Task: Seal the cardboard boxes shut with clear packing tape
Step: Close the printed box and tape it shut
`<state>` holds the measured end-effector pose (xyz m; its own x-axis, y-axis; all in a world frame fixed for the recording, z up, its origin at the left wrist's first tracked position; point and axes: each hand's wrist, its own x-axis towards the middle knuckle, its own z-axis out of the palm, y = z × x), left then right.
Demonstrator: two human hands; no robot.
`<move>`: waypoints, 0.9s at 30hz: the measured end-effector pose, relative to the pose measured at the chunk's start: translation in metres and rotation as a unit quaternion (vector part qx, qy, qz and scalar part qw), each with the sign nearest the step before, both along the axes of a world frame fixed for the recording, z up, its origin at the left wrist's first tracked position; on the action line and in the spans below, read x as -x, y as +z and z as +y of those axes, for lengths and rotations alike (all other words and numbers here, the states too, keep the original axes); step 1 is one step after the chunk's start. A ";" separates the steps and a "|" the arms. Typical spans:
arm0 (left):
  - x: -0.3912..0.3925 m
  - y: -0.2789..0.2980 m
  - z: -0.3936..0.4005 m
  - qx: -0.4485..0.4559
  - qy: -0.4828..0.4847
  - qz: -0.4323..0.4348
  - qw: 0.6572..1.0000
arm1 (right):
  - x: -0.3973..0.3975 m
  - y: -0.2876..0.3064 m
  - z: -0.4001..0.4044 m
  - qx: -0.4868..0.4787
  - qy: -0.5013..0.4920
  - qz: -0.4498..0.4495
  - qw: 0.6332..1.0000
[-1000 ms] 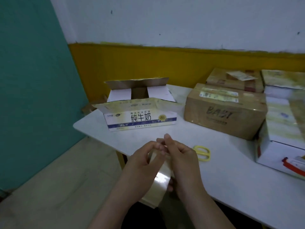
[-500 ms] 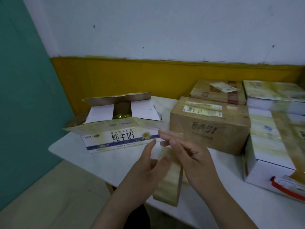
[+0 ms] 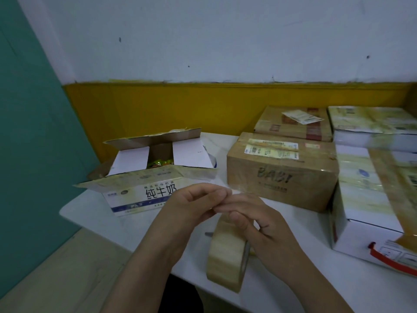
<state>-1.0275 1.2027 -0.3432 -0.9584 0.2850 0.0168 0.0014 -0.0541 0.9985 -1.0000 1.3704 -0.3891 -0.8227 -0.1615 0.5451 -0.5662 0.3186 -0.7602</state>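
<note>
My left hand (image 3: 191,206) now pinches what looks like the freed tape end, right hand (image 3: 259,224) gripping the roll (image 3: 225,256); open box (image 3: 155,177) can be sealed next.

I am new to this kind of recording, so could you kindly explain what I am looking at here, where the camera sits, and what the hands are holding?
There is no machine here. A person wears one wide-angle camera on the head, looking forward and down, so the two arms at the bottom are their own.

The right hand holds a roll of clear packing tape upright above the white table. The left hand pinches at the top of the roll, seemingly the loose tape end, though that is too blurred to confirm.

On the table, an open milk carton box stands at the left with its flaps up. To its right is a closed brown box printed "BABI", with another brown box behind it. White taped boxes are stacked at the far right.
</note>
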 end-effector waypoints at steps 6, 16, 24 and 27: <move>-0.010 0.009 0.003 0.076 0.077 0.234 0.966 | -0.002 0.006 -0.005 0.122 -0.071 -0.064 0.988; 0.053 0.071 -0.045 0.298 0.234 0.253 0.890 | -0.005 0.023 -0.016 0.232 -0.129 -0.025 0.964; 0.160 0.029 -0.070 0.611 -0.115 -0.164 0.766 | -0.008 0.028 -0.019 0.223 -0.082 0.015 0.971; 0.162 0.010 -0.071 0.554 -0.105 -0.083 0.822 | -0.008 0.037 -0.015 0.291 -0.058 -0.012 0.955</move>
<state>-1.1896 1.1320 -0.3329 -0.8491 0.1961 -0.4905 -0.0332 0.9069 0.4200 -0.9918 1.3550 -0.3522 -0.8296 0.2567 0.4958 -0.5334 -0.1017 -0.8397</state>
